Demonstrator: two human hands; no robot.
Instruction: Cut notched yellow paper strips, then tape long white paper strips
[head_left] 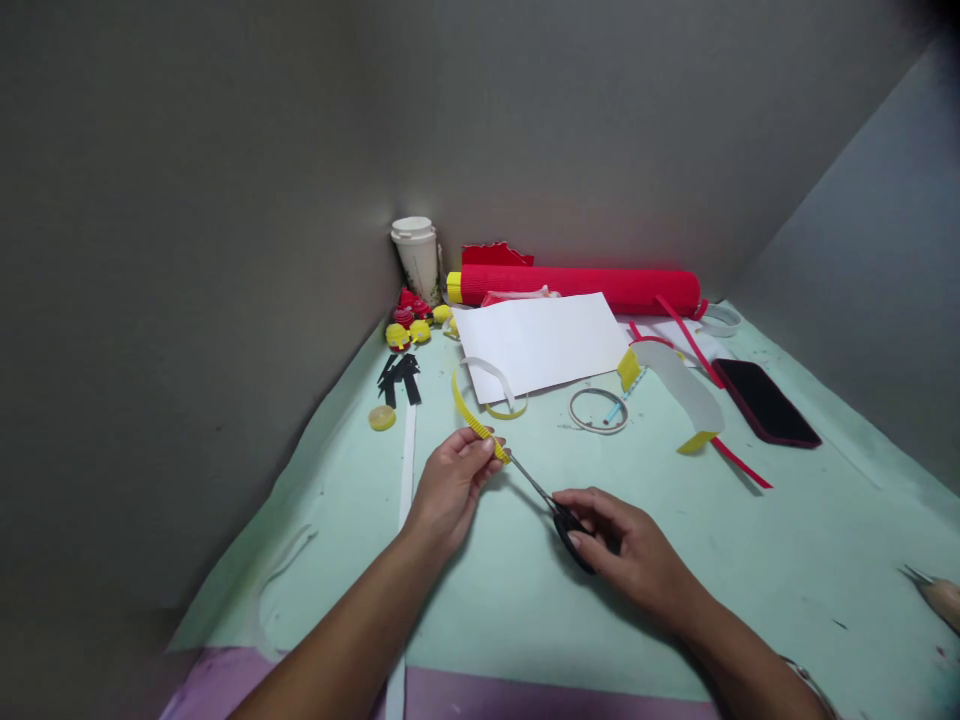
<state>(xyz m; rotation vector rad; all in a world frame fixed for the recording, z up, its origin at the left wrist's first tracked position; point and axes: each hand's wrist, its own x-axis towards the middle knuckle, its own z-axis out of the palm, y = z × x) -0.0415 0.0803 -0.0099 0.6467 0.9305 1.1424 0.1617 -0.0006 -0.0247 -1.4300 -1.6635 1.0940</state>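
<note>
Scissors (537, 487), held in your right hand's (630, 545) curled fingers, may nip your left hand (450, 485), because its closed fingers pinch the yellow strip (471, 418) near the blade tips (511, 455).

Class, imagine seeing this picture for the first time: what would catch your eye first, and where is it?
Probably the long red ridged roll, lying across the back of the pale green tabletop, with a blank white rectangular sheet just in front. Nearer, around the centre, the left hand holds a yellow ridged strip, and the right hand holds black-handled metal scissors pointed at it.
</note>
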